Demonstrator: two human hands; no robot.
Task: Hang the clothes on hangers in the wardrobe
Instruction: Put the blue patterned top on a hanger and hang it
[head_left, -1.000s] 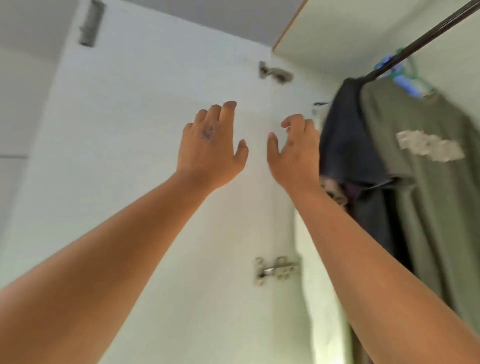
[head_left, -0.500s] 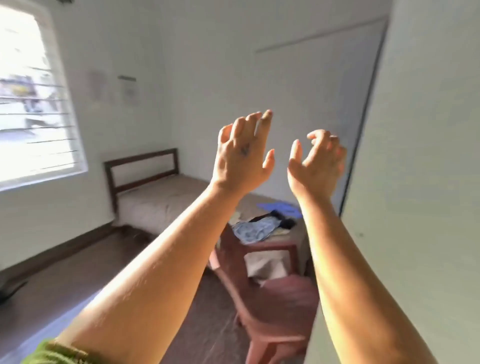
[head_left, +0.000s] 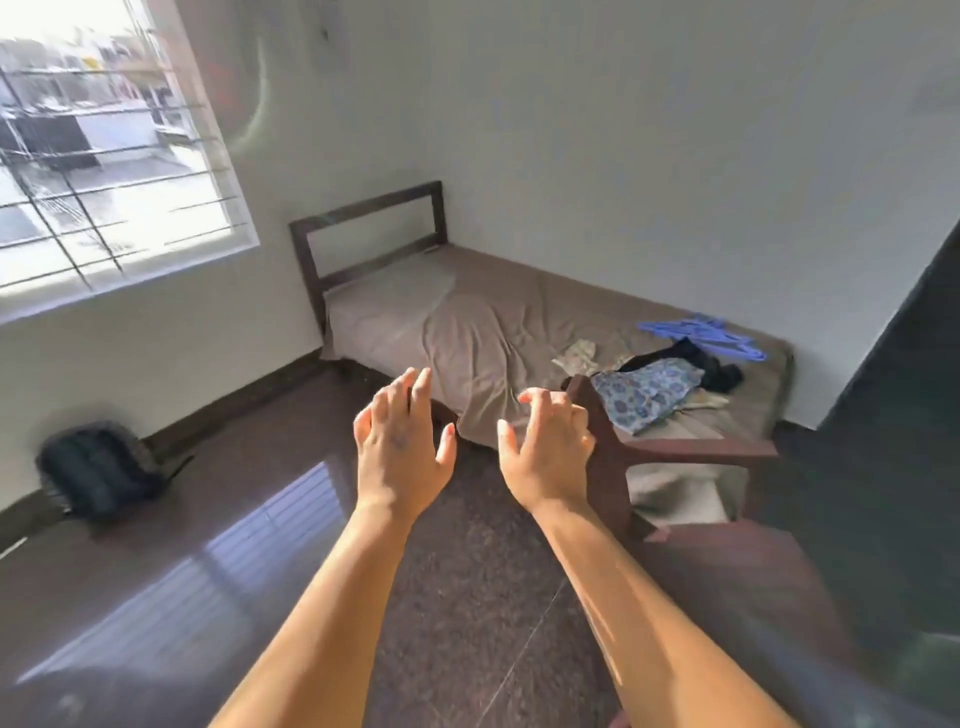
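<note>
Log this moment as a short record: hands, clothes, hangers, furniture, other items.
left hand: raised, fingers spread, holds nothing
right hand: raised, fingers loosely curled, holds nothing
clothes: blue patterned and black garments, heaped on the bed
hangers: blue, lying on the bed beyond the clothes
bed: against the wall, brown sheet
chair: reddish-brown, beside the bed
backpack: dark, on the floor under the window

Chair (head_left: 613, 457) between hands and clothes (head_left: 644, 392)
</note>
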